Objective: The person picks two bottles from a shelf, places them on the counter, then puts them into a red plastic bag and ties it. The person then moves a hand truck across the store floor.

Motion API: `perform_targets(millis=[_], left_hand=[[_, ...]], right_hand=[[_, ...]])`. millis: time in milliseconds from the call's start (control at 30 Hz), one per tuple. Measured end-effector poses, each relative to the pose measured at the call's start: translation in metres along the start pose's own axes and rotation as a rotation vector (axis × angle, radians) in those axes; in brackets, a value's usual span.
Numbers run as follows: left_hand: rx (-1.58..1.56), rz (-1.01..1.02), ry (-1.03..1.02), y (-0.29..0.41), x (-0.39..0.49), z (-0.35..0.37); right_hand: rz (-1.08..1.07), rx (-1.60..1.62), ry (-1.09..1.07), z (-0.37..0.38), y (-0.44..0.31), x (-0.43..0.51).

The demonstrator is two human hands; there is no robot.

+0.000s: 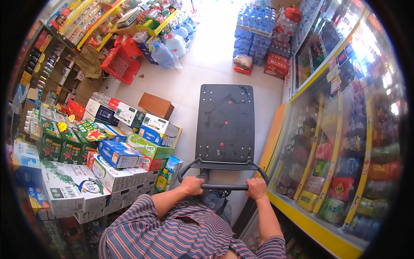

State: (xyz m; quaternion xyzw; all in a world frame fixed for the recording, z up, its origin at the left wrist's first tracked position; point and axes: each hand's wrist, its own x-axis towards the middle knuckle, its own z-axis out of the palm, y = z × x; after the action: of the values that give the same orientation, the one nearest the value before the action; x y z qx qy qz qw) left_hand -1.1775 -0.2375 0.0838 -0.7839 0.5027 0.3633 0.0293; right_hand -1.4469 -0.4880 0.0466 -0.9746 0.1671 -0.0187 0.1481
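My left hand (193, 185) grips the left end of the black handlebar (224, 187) of a platform trolley. Around the bar's right end, near its bend, my right hand (256, 188) is closed. Ahead of the handle stretches the trolley's flat black deck (225, 123), scuffed and dotted with red and white spots, bearing no load. Below the bar, my legs and part of a shoe show between my hands.
Stacked drink cartons (113, 174) and a brown box (156, 105) stand left. A glass-door drinks fridge (323, 162) lines the right. Farther ahead are a red basket (121, 64), bagged water jugs (165, 55), bottled-water packs (252, 39) and a red carton (276, 65) beside the tiled floor (207, 69).
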Motion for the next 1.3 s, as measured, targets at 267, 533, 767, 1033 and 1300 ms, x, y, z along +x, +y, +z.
perform_targets(millis=[267,533,767,1033,1300], left_hand=[[-0.114,-0.064,0.155,0.017,0.054,-0.038],[-0.128,-0.072,0.188,-0.004,0.122,-0.111],[-0.163,-0.087,0.177,-0.042,0.175,-0.176],[-0.122,-0.155,0.202,-0.111,0.249,-0.255],[0.006,-0.095,0.622,-0.176,0.315,-0.312]], right_hand=[[0.054,-0.140,0.023,-0.027,0.057,0.096],[0.200,-0.174,0.039,-0.038,0.087,0.195],[0.199,-0.229,0.057,-0.036,0.112,0.285],[0.242,-0.253,0.002,-0.034,0.123,0.412],[0.192,-0.236,0.112,-0.034,0.132,0.544]])
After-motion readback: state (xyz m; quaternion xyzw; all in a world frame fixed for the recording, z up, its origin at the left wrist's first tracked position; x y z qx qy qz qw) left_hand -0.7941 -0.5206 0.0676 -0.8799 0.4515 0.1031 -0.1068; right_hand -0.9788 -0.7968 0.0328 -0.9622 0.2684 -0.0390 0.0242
